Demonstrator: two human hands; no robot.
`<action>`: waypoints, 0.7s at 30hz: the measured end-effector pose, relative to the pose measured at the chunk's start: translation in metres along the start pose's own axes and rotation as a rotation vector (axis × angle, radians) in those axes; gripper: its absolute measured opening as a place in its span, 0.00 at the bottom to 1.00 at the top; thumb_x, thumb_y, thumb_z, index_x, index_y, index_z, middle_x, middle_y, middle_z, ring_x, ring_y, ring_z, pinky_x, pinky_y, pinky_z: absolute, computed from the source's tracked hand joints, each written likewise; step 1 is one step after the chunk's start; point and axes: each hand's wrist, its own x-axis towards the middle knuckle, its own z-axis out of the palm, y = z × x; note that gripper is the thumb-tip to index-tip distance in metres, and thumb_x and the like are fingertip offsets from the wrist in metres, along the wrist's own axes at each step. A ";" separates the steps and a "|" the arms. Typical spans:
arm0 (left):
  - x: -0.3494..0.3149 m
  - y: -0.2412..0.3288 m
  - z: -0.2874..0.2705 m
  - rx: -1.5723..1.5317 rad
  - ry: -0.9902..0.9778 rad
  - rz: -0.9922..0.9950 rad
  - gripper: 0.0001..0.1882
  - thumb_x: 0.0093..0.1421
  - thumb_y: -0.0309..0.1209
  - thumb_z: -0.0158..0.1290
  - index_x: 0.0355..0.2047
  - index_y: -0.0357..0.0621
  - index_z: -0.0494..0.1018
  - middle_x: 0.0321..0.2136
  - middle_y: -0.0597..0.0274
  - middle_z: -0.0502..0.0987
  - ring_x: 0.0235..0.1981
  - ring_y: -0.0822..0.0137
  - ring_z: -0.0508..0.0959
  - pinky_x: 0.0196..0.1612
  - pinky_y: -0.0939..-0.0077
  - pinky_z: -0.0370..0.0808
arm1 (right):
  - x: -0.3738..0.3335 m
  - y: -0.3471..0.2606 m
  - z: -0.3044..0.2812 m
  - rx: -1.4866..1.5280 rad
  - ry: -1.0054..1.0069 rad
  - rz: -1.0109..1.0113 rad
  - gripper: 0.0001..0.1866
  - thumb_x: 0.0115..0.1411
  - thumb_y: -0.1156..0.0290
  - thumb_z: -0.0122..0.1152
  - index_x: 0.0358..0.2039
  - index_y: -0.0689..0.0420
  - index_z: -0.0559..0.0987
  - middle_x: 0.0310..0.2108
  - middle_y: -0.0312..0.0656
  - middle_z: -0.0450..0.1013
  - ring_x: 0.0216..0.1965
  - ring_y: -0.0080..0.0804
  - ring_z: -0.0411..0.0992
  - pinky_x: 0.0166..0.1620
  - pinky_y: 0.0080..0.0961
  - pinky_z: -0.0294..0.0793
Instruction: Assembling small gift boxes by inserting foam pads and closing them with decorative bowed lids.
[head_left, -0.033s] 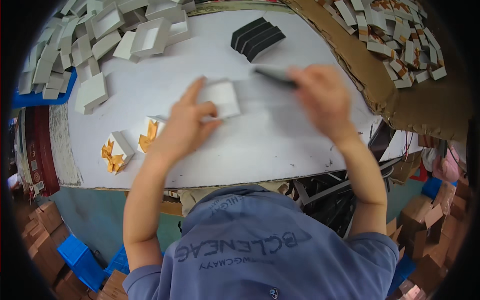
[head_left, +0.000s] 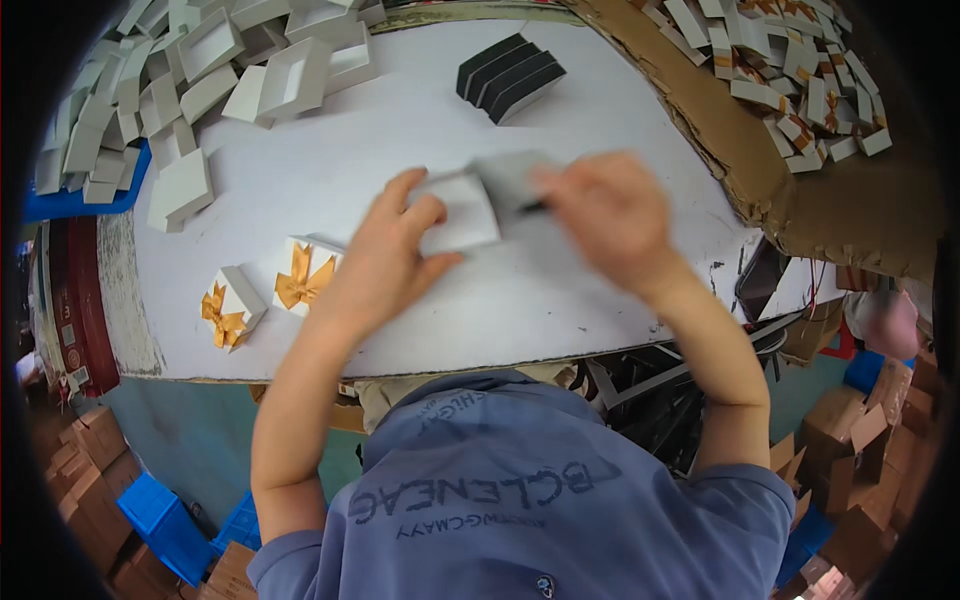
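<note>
A shallow white open box (head_left: 466,212) lies on the white tabletop in front of me. My left hand (head_left: 385,245) holds it from the left, with the index finger at its far side and the thumb near its front edge. Just right of the box, my right hand (head_left: 615,215) is closed on a thin dark flat piece (head_left: 518,178), smeared by motion. A short row of black pads with pale sides (head_left: 508,78) stands farther back. Two small white boxes with gold bows, one nearer (head_left: 228,308) and one beside my left forearm (head_left: 303,275), sit at the left.
White box parts (head_left: 190,80) are heaped at the back left, partly over a blue crate (head_left: 90,200). Behind a cardboard edge (head_left: 690,130), bow-tied boxes (head_left: 800,75) pile up at the back right. Cartons (head_left: 850,440) and blue bins (head_left: 165,525) stand below the table.
My right hand has come left and slightly nearer to me, bringing the dark piece to the white box. The white box and my left hand have shifted slightly right.
</note>
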 end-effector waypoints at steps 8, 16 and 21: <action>-0.006 0.001 0.056 -0.086 0.118 0.264 0.45 0.37 0.29 0.65 0.57 0.52 0.57 0.52 0.44 0.62 0.52 0.44 0.63 0.48 0.58 0.66 | -0.018 -0.016 0.007 0.328 -0.426 -0.080 0.11 0.46 0.71 0.62 0.32 0.57 0.76 0.28 0.35 0.68 0.34 0.32 0.69 0.37 0.29 0.69; -0.028 0.001 0.017 0.383 -0.055 0.308 0.30 0.39 0.35 0.64 0.46 0.65 0.72 0.58 0.61 0.60 0.50 0.44 0.63 0.46 0.56 0.66 | -0.045 0.254 -0.051 -0.422 0.025 0.865 0.32 0.50 0.50 0.59 0.54 0.49 0.69 0.50 0.57 0.64 0.52 0.53 0.63 0.55 0.39 0.62; -0.027 -0.002 0.023 0.351 -0.040 0.333 0.28 0.41 0.36 0.62 0.47 0.58 0.72 0.57 0.66 0.62 0.52 0.43 0.62 0.47 0.55 0.65 | -0.026 0.269 -0.033 -0.238 0.323 0.928 0.39 0.45 0.45 0.63 0.54 0.53 0.66 0.43 0.57 0.66 0.46 0.50 0.66 0.50 0.37 0.64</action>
